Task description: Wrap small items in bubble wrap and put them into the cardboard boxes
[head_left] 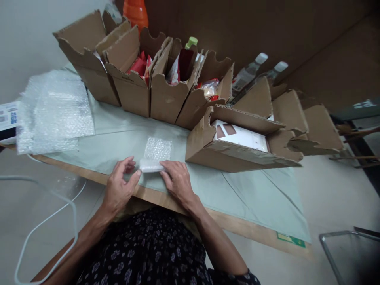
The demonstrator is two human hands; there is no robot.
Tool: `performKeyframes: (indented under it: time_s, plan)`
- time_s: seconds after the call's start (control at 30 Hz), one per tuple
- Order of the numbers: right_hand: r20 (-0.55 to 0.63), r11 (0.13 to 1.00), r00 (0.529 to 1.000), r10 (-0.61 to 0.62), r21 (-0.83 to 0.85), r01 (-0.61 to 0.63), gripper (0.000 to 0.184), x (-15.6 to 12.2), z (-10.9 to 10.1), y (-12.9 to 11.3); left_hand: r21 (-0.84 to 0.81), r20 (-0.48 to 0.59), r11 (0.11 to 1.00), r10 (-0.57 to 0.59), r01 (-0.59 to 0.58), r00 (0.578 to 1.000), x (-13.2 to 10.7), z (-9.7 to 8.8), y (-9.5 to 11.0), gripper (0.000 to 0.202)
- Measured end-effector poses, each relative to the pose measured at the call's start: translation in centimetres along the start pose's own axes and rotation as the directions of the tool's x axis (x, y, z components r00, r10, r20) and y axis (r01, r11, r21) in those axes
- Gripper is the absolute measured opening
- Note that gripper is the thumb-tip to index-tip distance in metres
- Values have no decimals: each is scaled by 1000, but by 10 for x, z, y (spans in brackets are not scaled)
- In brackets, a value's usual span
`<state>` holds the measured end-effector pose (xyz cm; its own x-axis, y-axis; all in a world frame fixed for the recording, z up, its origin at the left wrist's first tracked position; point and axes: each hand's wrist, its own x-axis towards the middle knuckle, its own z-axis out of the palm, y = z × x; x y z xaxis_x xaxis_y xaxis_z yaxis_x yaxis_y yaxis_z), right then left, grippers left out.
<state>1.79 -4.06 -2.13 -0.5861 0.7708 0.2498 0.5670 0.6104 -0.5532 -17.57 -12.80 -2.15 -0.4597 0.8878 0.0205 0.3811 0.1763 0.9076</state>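
Observation:
A small sheet of bubble wrap (158, 149) lies on the pale green cloth, its near end rolled into a whitish cylinder (148, 166). Whatever the roll may contain cannot be made out. At its right end, my right hand (178, 180) holds the roll between thumb and fingers. My left hand (121, 182) is open at the other end, fingers curved and apart, with the thumb tip close to or touching the roll.
A stack of bubble wrap sheets (56, 113) lies at the left. Cut cardboard boxes (135, 97) stand in a row behind, several holding packets. Nearer, on the right, a cardboard box (198, 142) holds a white carton (243, 136). Clear bottles (247, 75) stand behind; a white cable (74, 213) hangs at left.

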Motion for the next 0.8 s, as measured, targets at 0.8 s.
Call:
performKeyframes:
  time_s: [0.8]
  plan:
    - [21, 816, 972, 233, 539, -207, 19, -19, -29, -16, -554, 495, 699, -158, 451, 854, -14, 13, 28, 54]
